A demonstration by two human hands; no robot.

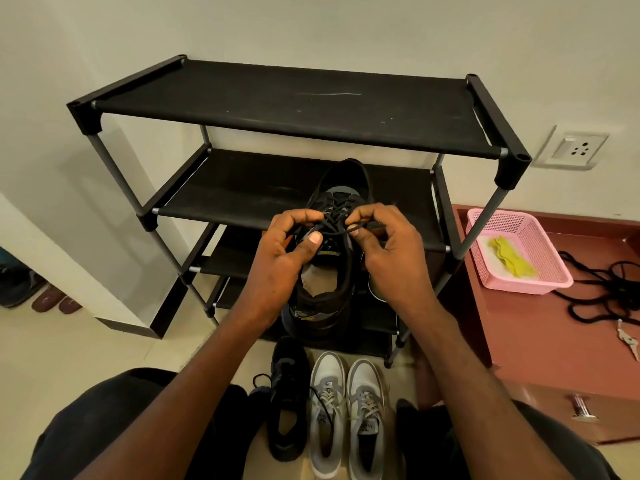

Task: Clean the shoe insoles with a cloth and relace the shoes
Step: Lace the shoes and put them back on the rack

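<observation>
Between both sets of curled fingers [313, 216] sits a black lace [341, 230]; left hand [287, 251] and right hand [388, 251] each pinch a strand. It runs across a black-and-grey sneaker [332, 271] with a pale insole showing, held up before the black shoe rack [287, 109], above a black sneaker [287, 400] and grey pair [346, 410] on the floor.

Bare forearms, dark trousers

The left hand [277, 258] and right hand [391, 258] wear no gloves, rings or watch; both forearms are unsleeved, and dark trousers [114, 420] cover the knees.
</observation>
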